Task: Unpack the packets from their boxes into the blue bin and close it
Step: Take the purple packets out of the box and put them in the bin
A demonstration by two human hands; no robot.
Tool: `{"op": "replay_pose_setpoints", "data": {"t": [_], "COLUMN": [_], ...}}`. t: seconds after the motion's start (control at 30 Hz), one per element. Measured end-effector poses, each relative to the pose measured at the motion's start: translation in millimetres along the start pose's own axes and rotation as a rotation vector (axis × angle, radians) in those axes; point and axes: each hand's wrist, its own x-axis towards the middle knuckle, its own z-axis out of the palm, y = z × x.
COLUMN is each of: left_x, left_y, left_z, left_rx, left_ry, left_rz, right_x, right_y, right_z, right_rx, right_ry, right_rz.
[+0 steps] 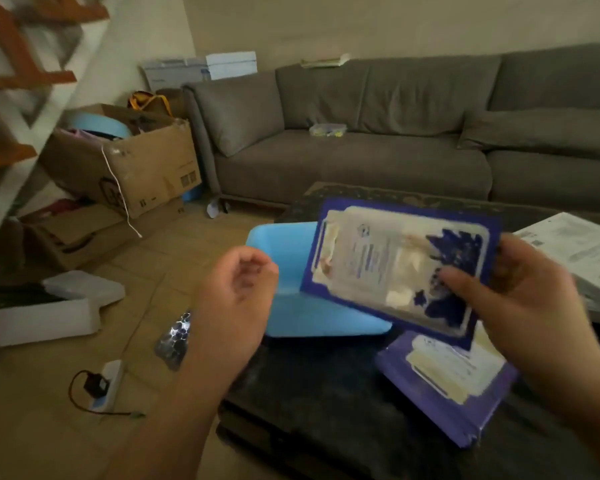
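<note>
My right hand [520,299] grips a purple and white packet [395,268] by its right side and holds it tilted above the blue bin [284,306]. The bin stands without a lid on the dark table [319,393], partly hidden behind the packet. My left hand [236,296] hovers beside the bin's left edge with its fingers loosely curled and nothing in it. A purple box [447,382] lies on the table below my right hand. The view is blurred by motion.
White printed sheets [575,251] lie at the table's right edge. A grey sofa [395,140] runs behind it. On the floor at the left are cardboard boxes [129,164], white foam pieces [49,313], a power strip with a plug [101,386] and a silvery wrapper [175,337].
</note>
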Motion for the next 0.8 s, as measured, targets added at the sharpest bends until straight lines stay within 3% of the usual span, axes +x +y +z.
{"op": "replay_pose_setpoints", "data": {"t": [0.07,0.13,0.23,0.3,0.5,0.8], "left_x": [8.8,17.0,25.9,29.6,27.7,26.9], "left_y": [-6.5,-20.6,-29.2,-31.3,-29.9,-28.9], "left_z": [4.1,10.5,16.3,16.4,11.7,6.7], "left_rx": [0.310,0.502,0.442,0.372,0.374,0.399], "left_ry": [0.057,0.027,-0.056,-0.067,-0.091,-0.113], "left_rz": [0.124,0.107,-0.137,-0.193,-0.171,-0.137], "right_x": [38.6,77.2,115.0,125.7,140.8,133.7], "right_y": [-9.6,-9.8,3.2,14.2,31.4,33.8], "right_z": [2.4,15.7,52.4,76.4,115.7,124.8], "right_rx": [-0.143,-0.326,-0.405,-0.426,-0.573,-1.192], "right_ry": [0.004,-0.062,-0.228,-0.329,-0.586,-0.860], "right_rz": [-0.075,-0.070,0.053,0.150,0.325,0.256]}}
